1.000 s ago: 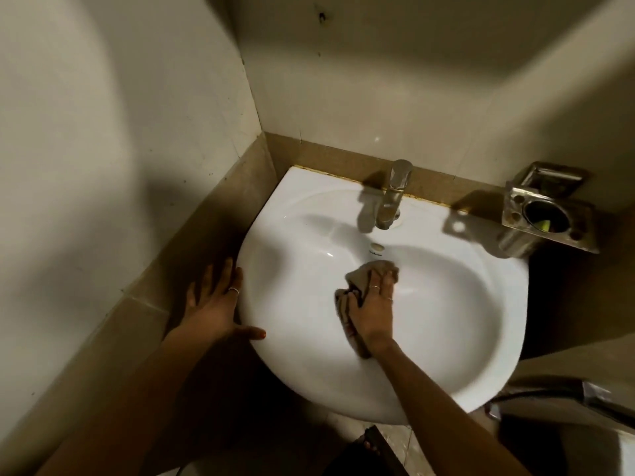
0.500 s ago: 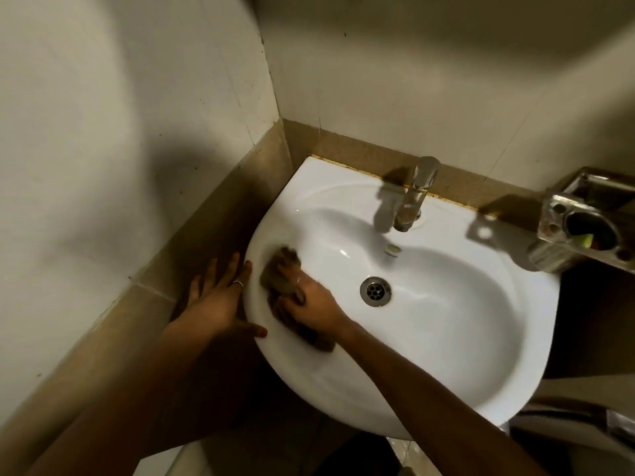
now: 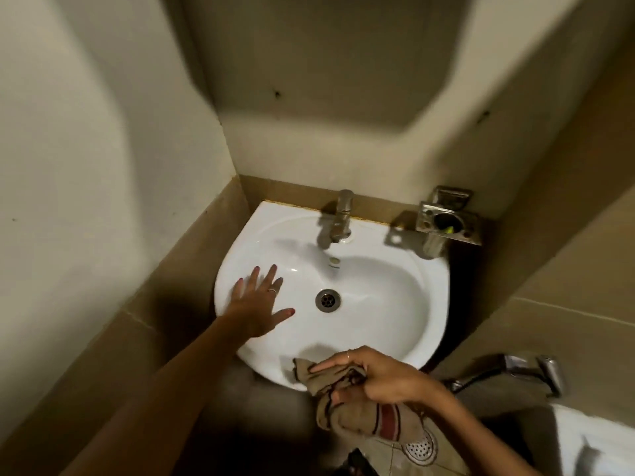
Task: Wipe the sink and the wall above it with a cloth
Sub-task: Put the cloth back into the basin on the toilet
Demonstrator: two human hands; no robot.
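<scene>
A white sink [image 3: 385, 304] sits in the corner, with a round drain [image 3: 328, 300] at its middle and a metal tap [image 3: 342, 214] at the back. My left hand [image 3: 257, 305] lies flat with fingers spread on the basin's left inner side. My right hand [image 3: 374, 374] grips a crumpled beige cloth [image 3: 360, 417] at the sink's front rim; part of the cloth hangs below the rim. The pale wall [image 3: 326, 97] rises above the sink, in shadow.
A metal holder [image 3: 446, 221] is fixed to the wall right of the tap. A brown tiled band [image 3: 192, 255] runs along the walls at sink height. A metal spray handle [image 3: 525, 369] sits at the lower right, beside a white fixture [image 3: 591, 438].
My right hand has drawn the cloth from the basin's left side to the front rim. My left hand moved off the sink's outer edge into the basin. The view tilted up.
</scene>
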